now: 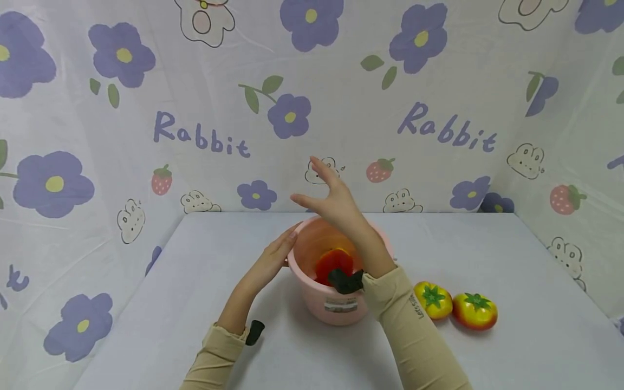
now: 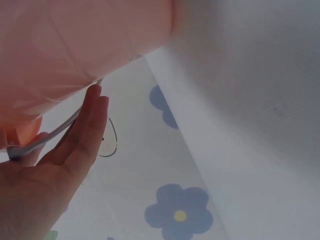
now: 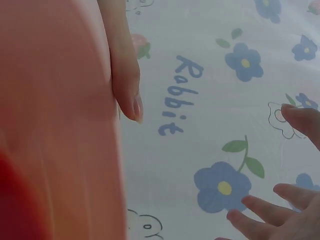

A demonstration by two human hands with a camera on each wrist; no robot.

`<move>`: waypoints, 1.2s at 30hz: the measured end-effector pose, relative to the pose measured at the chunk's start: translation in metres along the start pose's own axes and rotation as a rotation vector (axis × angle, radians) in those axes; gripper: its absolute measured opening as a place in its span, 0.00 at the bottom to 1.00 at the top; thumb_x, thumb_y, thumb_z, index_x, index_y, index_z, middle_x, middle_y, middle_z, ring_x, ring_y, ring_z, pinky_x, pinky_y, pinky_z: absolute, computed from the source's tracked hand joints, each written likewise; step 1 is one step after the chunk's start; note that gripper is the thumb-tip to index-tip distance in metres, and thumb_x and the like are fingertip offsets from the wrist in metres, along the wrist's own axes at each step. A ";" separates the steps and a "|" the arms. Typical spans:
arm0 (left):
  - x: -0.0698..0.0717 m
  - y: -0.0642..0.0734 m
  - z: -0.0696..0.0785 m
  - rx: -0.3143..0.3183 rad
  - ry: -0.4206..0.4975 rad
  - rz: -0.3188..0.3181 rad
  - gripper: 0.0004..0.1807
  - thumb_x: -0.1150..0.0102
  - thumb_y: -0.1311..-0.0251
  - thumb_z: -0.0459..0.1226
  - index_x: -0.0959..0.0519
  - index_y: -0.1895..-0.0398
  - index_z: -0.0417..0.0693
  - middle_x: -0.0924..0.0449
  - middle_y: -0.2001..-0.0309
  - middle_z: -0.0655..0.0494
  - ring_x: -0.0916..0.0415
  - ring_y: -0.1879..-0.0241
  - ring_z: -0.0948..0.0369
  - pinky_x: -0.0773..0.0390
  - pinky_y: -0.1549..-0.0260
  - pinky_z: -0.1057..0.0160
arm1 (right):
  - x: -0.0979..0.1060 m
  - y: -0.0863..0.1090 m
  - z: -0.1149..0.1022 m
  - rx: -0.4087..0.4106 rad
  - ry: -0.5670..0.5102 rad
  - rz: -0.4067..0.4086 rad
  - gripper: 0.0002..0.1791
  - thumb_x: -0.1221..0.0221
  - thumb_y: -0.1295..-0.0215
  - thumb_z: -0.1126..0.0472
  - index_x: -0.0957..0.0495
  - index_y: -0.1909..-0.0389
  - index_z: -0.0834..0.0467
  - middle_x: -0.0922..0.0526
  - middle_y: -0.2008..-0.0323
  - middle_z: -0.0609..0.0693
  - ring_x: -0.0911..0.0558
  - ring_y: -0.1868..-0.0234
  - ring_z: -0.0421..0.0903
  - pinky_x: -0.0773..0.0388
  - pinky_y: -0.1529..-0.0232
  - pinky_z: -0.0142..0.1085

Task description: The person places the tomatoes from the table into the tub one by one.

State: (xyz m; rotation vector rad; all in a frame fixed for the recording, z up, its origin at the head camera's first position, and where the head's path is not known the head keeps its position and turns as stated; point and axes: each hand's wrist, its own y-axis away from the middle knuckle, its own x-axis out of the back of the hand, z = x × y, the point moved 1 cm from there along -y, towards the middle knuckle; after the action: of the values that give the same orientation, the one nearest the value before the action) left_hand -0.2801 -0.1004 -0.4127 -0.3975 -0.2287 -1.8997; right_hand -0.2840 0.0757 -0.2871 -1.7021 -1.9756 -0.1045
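Observation:
A pink bucket [image 1: 316, 298] stands on the table, with a red and yellow thing [image 1: 332, 262] inside it, partly hidden by the black wrist camera. My left hand [image 1: 272, 261] rests against the bucket's left side, its thumb along the rim. In the left wrist view, the fingers [image 2: 84, 131] extend along the outer wall beside the grey wire handle [image 2: 52, 132]. Over the bucket's far rim, my right hand [image 1: 336, 201] is raised with thumb and fingers spread and nothing in it. The right wrist view shows its fingertips [image 3: 265, 210] apart from the bucket wall.
Two shiny yellow-and-red toy fruits with green star-shaped leaves, one nearer the bucket [image 1: 433, 310] and one farther right [image 1: 475, 318], sit beside the right forearm. A patterned cloth [image 1: 341, 76] with flowers and rabbits hangs behind and at both sides of the white table [image 1: 526, 346].

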 end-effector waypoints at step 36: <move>-0.002 0.001 0.002 -0.012 0.012 0.020 0.29 0.67 0.27 0.59 0.43 0.25 0.69 0.37 0.27 0.57 0.29 0.36 0.50 0.20 0.47 0.52 | 0.079 0.057 0.049 -0.067 0.119 0.189 0.46 0.37 0.37 0.47 0.52 0.23 0.42 0.45 0.23 0.50 0.47 0.22 0.55 0.48 0.32 0.69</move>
State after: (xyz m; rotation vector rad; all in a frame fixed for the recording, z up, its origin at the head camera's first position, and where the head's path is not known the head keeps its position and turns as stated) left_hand -0.2781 -0.0984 -0.4121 -0.3947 -0.2050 -1.8839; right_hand -0.2524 0.1776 -0.3110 -1.8717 -1.7342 -0.2010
